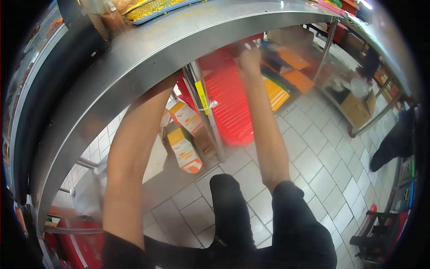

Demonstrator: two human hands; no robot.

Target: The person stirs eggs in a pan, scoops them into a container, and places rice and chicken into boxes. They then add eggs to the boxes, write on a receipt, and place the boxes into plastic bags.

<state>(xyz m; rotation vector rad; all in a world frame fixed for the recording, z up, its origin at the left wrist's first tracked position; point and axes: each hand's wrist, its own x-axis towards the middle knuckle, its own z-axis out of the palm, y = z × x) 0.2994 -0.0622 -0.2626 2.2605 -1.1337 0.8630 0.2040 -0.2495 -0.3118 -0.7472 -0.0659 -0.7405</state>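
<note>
So the left hand is totally out of sight: the left arm [130, 157] goes in under the steel counter [148, 47] and the edge cuts it off, so no clue what those fingers are up to. Right hand [250, 57] is at the far side, up by the top of the big red ribbed plastic piece [228, 98]. It's smeary there; the fingers look curled, but I can't tell if they're gripping it. The red piece sits under the counter, right of the metal leg [204, 107] with the yellow label [201, 96], and its top is hidden too. Orange pieces [293, 69] past it are mostly blur.

Left of that leg, two orange-and-white cartons [183, 151] lean at a tilt. Up on the counter, a yellow basket [156, 11] is cropped by the frame. Floor's pale tile [313, 148], with an open cardboard box [358, 110] on a low wheeled rack, and somebody's dark-clothed leg [394, 139] far right.
</note>
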